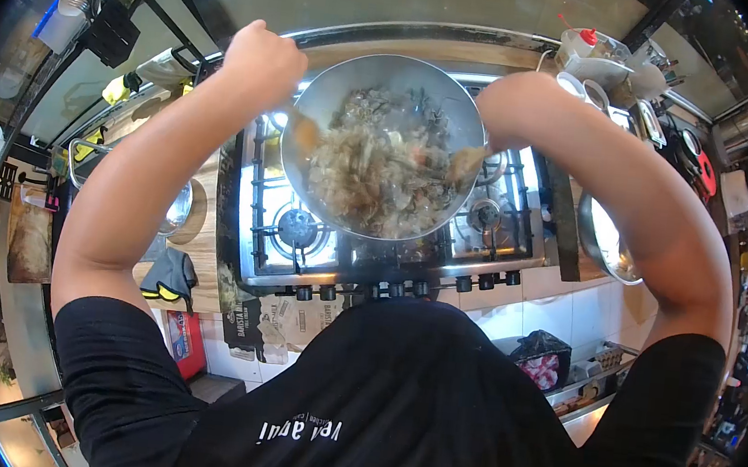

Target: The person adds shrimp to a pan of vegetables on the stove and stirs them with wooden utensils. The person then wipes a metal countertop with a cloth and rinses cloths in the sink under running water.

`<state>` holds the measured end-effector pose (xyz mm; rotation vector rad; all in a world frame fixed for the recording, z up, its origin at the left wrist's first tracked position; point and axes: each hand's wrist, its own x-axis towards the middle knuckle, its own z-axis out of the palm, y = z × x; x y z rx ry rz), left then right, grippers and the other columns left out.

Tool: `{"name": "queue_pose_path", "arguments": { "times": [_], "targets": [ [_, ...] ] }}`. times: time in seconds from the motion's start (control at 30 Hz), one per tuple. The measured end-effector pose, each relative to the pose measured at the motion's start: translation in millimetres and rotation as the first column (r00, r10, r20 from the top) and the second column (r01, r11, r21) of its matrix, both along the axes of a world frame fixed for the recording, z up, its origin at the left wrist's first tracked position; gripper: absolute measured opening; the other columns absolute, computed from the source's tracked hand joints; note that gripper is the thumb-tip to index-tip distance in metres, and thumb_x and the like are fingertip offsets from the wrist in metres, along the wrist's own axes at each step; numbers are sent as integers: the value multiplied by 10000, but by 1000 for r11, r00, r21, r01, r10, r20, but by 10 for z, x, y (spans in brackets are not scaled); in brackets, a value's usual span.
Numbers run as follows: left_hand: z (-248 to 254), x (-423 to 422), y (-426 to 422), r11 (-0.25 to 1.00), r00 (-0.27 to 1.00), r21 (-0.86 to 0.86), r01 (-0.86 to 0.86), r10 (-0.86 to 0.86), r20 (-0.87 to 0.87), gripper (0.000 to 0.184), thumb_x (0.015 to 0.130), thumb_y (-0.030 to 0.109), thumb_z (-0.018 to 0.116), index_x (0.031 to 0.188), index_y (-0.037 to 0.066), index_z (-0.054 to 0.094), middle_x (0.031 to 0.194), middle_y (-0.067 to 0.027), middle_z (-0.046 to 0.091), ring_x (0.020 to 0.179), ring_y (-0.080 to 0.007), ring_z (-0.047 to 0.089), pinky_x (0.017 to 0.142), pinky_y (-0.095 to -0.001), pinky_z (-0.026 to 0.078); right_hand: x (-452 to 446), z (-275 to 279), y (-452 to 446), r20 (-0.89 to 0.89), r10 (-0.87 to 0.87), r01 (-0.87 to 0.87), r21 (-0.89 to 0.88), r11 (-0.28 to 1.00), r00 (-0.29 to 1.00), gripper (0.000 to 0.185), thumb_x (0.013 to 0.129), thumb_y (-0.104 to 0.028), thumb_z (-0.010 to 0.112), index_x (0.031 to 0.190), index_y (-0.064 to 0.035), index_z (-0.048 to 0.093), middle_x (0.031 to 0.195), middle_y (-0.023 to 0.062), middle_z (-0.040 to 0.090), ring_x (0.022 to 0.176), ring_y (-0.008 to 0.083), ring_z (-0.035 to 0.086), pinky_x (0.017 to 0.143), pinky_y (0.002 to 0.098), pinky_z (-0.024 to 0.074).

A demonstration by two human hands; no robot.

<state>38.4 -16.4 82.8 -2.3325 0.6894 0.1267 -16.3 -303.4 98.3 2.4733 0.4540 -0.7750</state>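
A large round pan [295, 157] sits on the gas stove [298, 266], filled with a steaming, brownish food mixture [372, 165]. At the pan's upper left is my left hand [266, 63], closed around a wooden spoon [304, 133] whose head is blurred over the food. My right hand [519, 110] is closed at the pan's right edge, on a second wooden spoon [466, 165] that dips into the right side of the food. Both handles are mostly hidden by the hands.
Burners flank the pan. A metal bowl [608, 240] stands right of the stove, and a red-capped bottle [583, 42] sits in a container at the back right. Left lie a grey cloth [171, 274] and a wooden board [195, 206]. Control knobs line the stove's front.
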Motion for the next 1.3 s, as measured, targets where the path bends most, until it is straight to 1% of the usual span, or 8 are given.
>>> {"name": "queue_pose_path", "arguments": {
  "times": [0.07, 0.27, 0.67, 0.77, 0.87, 1.0, 1.07, 1.3],
  "targets": [
    [-197, -48, -113, 986, 999, 165, -18, 26, -48, 166, 945, 271, 740, 1040, 183, 844, 1083, -33, 812, 1037, -203, 766, 799, -382, 540, -43, -269, 75, -91, 22, -26, -43, 999, 996, 254, 921, -251, 764, 1118, -101, 822, 1136, 110, 795, 1078, 284, 763, 863, 462, 610],
    [-879, -192, -147, 993, 966, -51, -106, 91, -243, 186, 902, 164, 687, 1011, 115, 829, 1086, -130, 811, 1026, -274, 787, 813, -423, 618, -21, -1398, 244, -38, -57, 65, 236, 970, 998, 412, 848, -127, 793, 1254, -59, 775, 1289, 164, 756, 1172, 324, 742, 934, 476, 607],
    [-389, -260, 58, 839, 935, -412, -355, 315, -164, 438, 975, 471, 724, 1012, 43, 811, 1048, -189, 797, 1018, -344, 776, 875, -489, 603, -31, -553, -142, 111, -176, 136, 302, 944, 978, 280, 921, -242, 760, 1123, -53, 802, 1174, 172, 780, 1078, 352, 758, 869, 490, 621],
    [-242, -198, 136, 891, 968, -388, -236, 253, -8, 316, 988, 360, 702, 938, 72, 821, 975, -162, 806, 972, -323, 788, 833, -464, 604, -146, -206, -186, 143, -132, 92, 255, 962, 981, 373, 993, -370, 717, 1104, -20, 780, 1080, 220, 775, 1045, 398, 748, 901, 496, 606],
    [-369, -50, 128, 974, 985, -228, -10, 49, 168, 149, 906, 158, 680, 880, 153, 827, 925, -130, 812, 907, -275, 799, 727, -374, 584, -71, -373, -250, 158, -111, 90, 137, 986, 981, 290, 925, -294, 774, 1143, -107, 816, 1159, 142, 789, 1065, 339, 765, 849, 483, 625],
    [-1009, 101, -20, 988, 995, -154, 0, 15, 94, 142, 905, 187, 690, 887, 148, 826, 930, -119, 815, 923, -264, 800, 741, -397, 594, 23, -1010, -97, 92, -1, -4, 53, 999, 996, 297, 916, -240, 776, 1190, -133, 819, 1218, 123, 785, 1108, 311, 764, 867, 461, 630],
    [-1168, 170, -93, 946, 990, -292, -138, 139, -16, 187, 953, 252, 689, 919, 132, 828, 963, -124, 814, 946, -282, 796, 772, -428, 606, 158, -1429, 39, 148, -157, 113, 265, 957, 977, 308, 904, -185, 771, 1196, -97, 811, 1252, 135, 775, 1134, 317, 759, 883, 457, 633],
    [-1056, -58, -244, 819, 934, -450, -355, 292, -206, 424, 1012, 462, 672, 985, 61, 805, 1037, -190, 790, 1015, -361, 763, 844, -477, 600, 169, -1216, 25, 151, -172, 116, 323, 939, 973, 271, 897, -140, 746, 1146, -57, 814, 1225, 175, 773, 1134, 348, 757, 903, 478, 630]
  ]
}}
